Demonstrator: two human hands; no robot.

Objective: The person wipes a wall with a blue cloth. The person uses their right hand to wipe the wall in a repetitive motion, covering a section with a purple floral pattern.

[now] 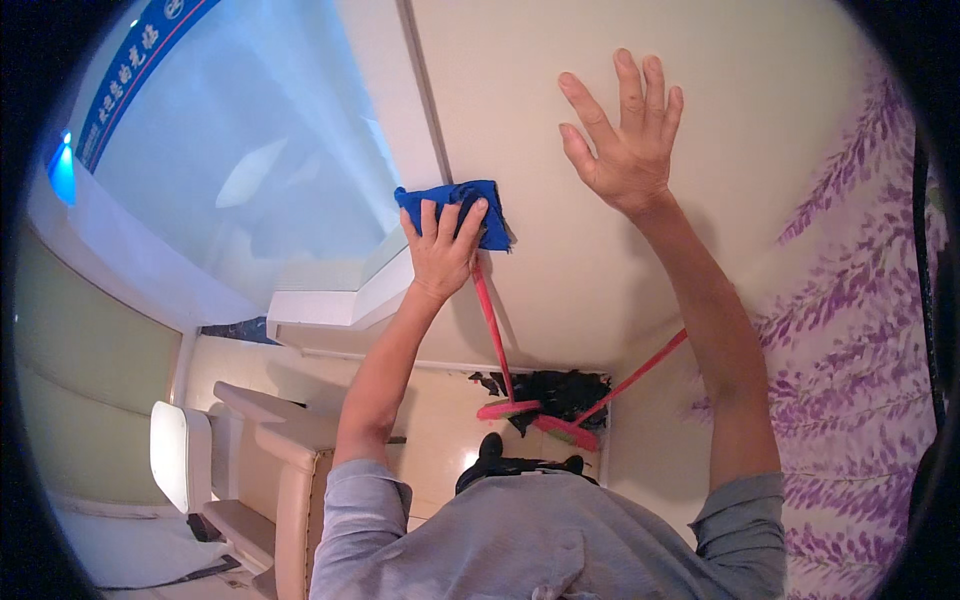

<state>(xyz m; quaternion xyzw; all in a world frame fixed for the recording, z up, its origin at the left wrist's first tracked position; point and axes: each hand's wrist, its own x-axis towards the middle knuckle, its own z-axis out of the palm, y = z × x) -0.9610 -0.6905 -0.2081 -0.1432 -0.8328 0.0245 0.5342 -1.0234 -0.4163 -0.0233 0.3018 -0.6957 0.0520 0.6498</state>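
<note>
My left hand [444,251] presses a folded blue cloth [491,217] against the corner where the white window frame [382,82] meets the cream wall [517,90]. Its fingers are spread over the cloth, whose dark edge shows at the right. Up and to the right, my right hand [628,139] is raised with its fingers apart and nothing in it, over the wall; whether its palm touches the surface I cannot tell. Left of the cloth is a large glass pane [247,150] with a blue strip bearing writing along its upper left.
Two brooms with red handles [491,330] [634,375] lean near dark scraps [562,394] on the floor by my feet. A beige padded chair [292,450] stands at the lower left beside a white rounded panel [180,457]. Purple flower patterns [840,375] cover the right wall.
</note>
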